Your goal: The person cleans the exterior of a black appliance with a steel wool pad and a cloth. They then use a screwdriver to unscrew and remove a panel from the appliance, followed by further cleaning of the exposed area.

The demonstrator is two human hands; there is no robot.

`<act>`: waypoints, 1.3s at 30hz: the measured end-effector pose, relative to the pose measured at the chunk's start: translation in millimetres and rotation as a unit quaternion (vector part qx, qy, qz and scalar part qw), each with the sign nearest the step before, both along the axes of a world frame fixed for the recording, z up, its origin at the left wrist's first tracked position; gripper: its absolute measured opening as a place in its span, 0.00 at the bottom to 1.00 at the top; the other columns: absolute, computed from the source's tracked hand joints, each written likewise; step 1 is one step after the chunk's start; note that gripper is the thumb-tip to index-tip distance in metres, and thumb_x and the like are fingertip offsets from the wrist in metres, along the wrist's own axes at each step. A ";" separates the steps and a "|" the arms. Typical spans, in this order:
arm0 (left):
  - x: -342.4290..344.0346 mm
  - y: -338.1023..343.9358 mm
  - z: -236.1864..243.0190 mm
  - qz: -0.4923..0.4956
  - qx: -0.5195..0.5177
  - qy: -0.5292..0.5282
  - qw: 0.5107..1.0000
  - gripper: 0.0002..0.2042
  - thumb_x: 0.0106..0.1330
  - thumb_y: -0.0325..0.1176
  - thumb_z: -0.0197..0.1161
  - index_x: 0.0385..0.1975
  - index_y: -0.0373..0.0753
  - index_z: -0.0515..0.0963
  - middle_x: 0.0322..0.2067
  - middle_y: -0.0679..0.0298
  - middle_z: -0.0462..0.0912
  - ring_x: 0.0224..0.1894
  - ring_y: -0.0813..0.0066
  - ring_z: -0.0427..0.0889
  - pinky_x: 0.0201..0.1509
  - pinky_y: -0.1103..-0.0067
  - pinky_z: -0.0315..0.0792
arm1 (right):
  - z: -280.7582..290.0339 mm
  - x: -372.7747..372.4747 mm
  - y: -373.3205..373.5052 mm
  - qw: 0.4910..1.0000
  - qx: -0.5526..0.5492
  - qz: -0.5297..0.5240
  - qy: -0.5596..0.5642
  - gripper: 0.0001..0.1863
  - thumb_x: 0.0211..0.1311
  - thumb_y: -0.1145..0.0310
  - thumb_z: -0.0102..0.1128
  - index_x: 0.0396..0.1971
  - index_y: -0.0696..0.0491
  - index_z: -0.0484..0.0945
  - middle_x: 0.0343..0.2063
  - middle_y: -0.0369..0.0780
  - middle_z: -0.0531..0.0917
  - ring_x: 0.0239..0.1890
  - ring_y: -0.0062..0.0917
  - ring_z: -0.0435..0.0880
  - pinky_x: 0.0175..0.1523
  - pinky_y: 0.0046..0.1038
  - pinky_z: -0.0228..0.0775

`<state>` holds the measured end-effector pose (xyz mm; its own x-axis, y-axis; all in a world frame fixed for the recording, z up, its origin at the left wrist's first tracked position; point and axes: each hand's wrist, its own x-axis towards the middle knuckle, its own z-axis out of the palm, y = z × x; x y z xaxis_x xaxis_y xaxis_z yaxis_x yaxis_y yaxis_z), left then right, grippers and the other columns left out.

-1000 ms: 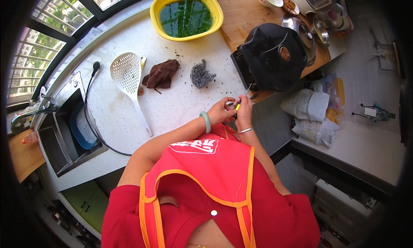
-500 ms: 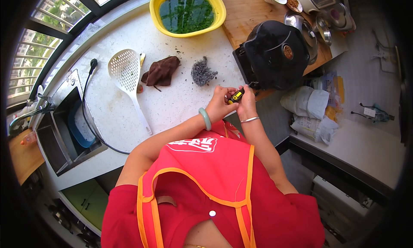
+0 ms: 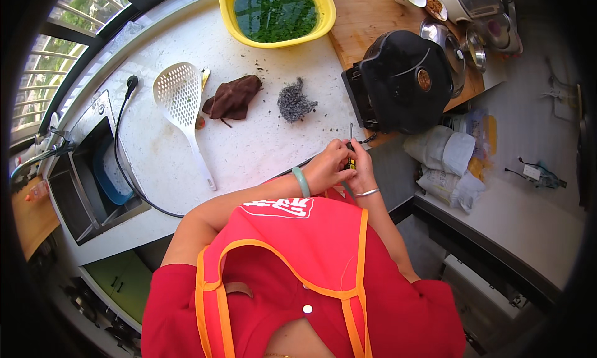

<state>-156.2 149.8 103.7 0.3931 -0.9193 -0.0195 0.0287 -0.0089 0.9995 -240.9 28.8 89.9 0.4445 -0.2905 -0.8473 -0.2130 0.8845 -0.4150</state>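
Observation:
A small screwdriver (image 3: 351, 163) with a black and yellow handle is between my two hands, by the counter's front edge. Its thin metal shaft points away from me, toward the back of the counter. The fingers of my left hand (image 3: 329, 167), below a green bangle, are closed on the handle. My right hand (image 3: 361, 171), with a silver bangle at the wrist, wraps the handle from the other side. Just beyond and to the right sits a black rounded appliance (image 3: 407, 81). A tangled steel wool scourer (image 3: 295, 102) lies on the counter ahead of my hands.
On the white counter (image 3: 261, 140) lie a brown cloth (image 3: 234, 97) and a white slotted skimmer (image 3: 178, 91). A yellow basin (image 3: 329, 16) holds water and greens. A black cable (image 3: 117, 131) runs beside the sink (image 3: 74, 190). White bags (image 3: 439, 150) stand at the right.
Both hands have drawn slightly nearer to me. The screwdriver has turned: its handle lay slanted, and now the shaft shows pointing away from me. The view has shifted a little.

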 end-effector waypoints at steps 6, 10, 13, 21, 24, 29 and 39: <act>0.8 -3.8 -17.1 0.044 0.088 0.256 0.962 0.11 0.62 0.28 0.57 0.43 0.32 0.72 0.30 0.62 0.76 0.31 0.78 0.76 0.34 0.82 0.74 | 15.7 -15.9 0.2 0.987 0.079 0.051 -0.132 0.14 0.68 0.55 0.39 0.34 0.50 0.68 0.15 0.33 0.69 0.12 0.18 0.66 0.18 0.22 0.61; 17.2 -10.9 -37.8 0.151 0.128 0.360 0.912 0.14 0.66 0.30 0.54 0.48 0.30 0.73 0.30 0.64 0.77 0.29 0.81 0.75 0.35 0.84 0.74 | 27.8 -15.1 7.7 0.968 0.139 0.061 -0.202 0.16 0.70 0.56 0.32 0.36 0.51 0.67 0.12 0.33 0.63 0.09 0.17 0.61 0.14 0.21 0.57; 23.0 -10.8 -42.5 0.165 0.095 0.484 0.854 0.12 0.65 0.33 0.56 0.44 0.33 0.76 0.30 0.66 0.77 0.31 0.82 0.75 0.39 0.84 0.73 | 30.7 -14.9 11.4 0.955 0.169 0.094 -0.225 0.16 0.70 0.56 0.32 0.37 0.51 0.67 0.13 0.33 0.64 0.09 0.18 0.62 0.16 0.21 0.58; 35.4 -6.6 -47.8 0.218 0.090 0.518 0.822 0.09 0.63 0.38 0.58 0.32 0.39 0.77 0.23 0.71 0.75 0.26 0.83 0.72 0.32 0.83 0.71 | 33.4 -20.3 22.6 0.941 0.179 0.208 -0.200 0.16 0.70 0.56 0.32 0.36 0.52 0.67 0.12 0.34 0.65 0.08 0.19 0.62 0.15 0.21 0.58; 45.9 -3.9 -64.4 0.252 0.149 0.522 0.801 0.10 0.62 0.42 0.58 0.26 0.43 0.74 0.19 0.72 0.70 0.24 0.80 0.72 0.30 0.82 0.69 | 36.8 -19.6 24.3 0.954 0.143 0.182 -0.192 0.16 0.70 0.56 0.32 0.36 0.52 0.67 0.12 0.34 0.65 0.08 0.19 0.62 0.16 0.22 0.59; 31.5 -7.2 -54.9 0.270 0.205 0.430 0.837 0.17 0.62 0.39 0.57 0.45 0.34 0.71 0.29 0.65 0.73 0.30 0.75 0.75 0.34 0.78 0.74 | 26.6 -10.3 21.1 0.987 -0.123 0.098 -0.030 0.13 0.67 0.58 0.35 0.32 0.52 0.64 0.15 0.36 0.69 0.15 0.22 0.69 0.22 0.24 0.64; 16.0 -1.1 -7.0 -0.054 0.152 0.242 0.957 0.28 0.62 0.43 0.58 0.55 0.32 0.60 0.29 0.58 0.75 0.26 0.75 0.77 0.29 0.79 0.75 | 12.2 10.9 3.6 0.969 -0.247 0.029 0.002 0.13 0.67 0.60 0.37 0.33 0.55 0.64 0.16 0.40 0.72 0.17 0.25 0.73 0.24 0.24 0.67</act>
